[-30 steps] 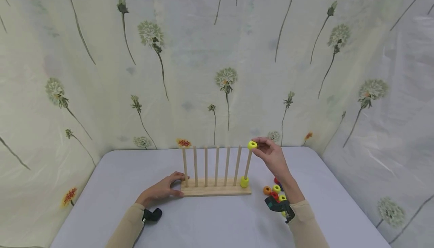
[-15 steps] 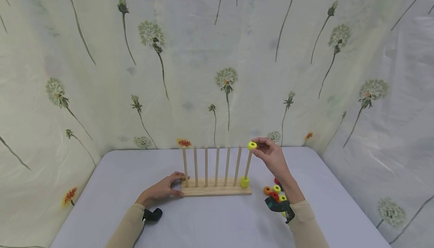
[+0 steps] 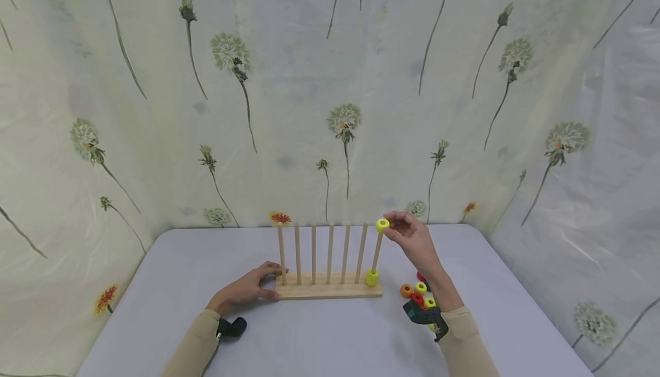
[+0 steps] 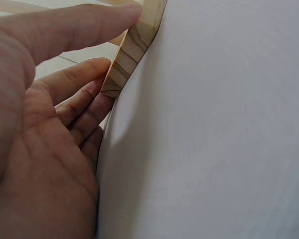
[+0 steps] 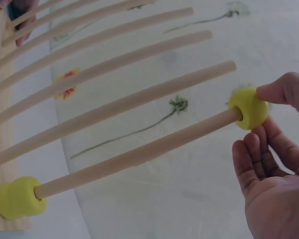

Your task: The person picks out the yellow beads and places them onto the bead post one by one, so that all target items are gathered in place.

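Note:
A wooden peg rack [image 3: 330, 291] with several upright pegs stands on the table. My left hand [image 3: 250, 286] holds its left end, thumb at the front and fingers behind; the left wrist view shows the thumb and fingers on the base end [image 4: 132, 55]. At the top of the rightmost peg [image 5: 139, 152], my right hand [image 3: 412, 239] pinches a yellow bead [image 5: 250, 107] between thumb and fingers. The peg's tip is inside the bead's hole. Two yellow beads [image 5: 21, 198] appear stacked at the foot of that same peg. The other pegs carry no beads.
Loose beads lie on the table right of the rack, among them an orange bead [image 3: 406, 290], a red bead [image 3: 417, 298] and a yellow bead [image 3: 420, 288]. The right forearm and wrist camera [image 3: 425, 315] hide some. A flower-printed curtain [image 3: 289, 108] hangs behind the table.
The yellow bead in my right hand has tipped level and come down slightly onto the tip of the rightmost peg. My left hand has stayed on the rack's end.

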`<state>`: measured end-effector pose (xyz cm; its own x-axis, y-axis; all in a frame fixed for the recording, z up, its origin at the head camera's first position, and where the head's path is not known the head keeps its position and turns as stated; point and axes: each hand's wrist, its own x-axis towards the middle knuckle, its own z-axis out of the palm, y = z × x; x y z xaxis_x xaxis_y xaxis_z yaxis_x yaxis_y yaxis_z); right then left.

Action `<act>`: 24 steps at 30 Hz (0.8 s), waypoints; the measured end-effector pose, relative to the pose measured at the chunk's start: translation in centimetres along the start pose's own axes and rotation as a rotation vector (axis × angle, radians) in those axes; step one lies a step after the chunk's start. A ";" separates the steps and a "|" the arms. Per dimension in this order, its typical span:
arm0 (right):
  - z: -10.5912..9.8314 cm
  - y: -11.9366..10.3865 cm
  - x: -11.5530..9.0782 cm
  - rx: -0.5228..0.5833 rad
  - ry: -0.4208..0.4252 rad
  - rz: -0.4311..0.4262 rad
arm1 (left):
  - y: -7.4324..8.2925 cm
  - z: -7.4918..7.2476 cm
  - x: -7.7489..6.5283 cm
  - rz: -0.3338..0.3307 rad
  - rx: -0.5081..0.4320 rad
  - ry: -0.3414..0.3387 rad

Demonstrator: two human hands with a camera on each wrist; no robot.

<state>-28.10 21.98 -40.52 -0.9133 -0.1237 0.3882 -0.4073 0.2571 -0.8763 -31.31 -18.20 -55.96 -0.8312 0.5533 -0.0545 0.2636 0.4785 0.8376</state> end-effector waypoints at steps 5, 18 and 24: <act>0.1 -1.1 -0.3 -0.028 0.005 0.002 | -0.1 0.0 0.0 0.006 0.014 0.006; 0.2 -0.7 -0.5 -0.040 0.006 0.048 | -0.3 0.2 0.3 -0.011 -0.003 0.009; 0.1 -0.8 -0.4 -0.016 -0.001 0.045 | -0.4 0.1 0.2 -0.026 -0.009 0.009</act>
<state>-27.37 21.78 -39.99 -0.9308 -0.1124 0.3478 -0.3655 0.2777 -0.8884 -31.55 -18.18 -56.34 -0.8421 0.5346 -0.0710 0.2379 0.4864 0.8407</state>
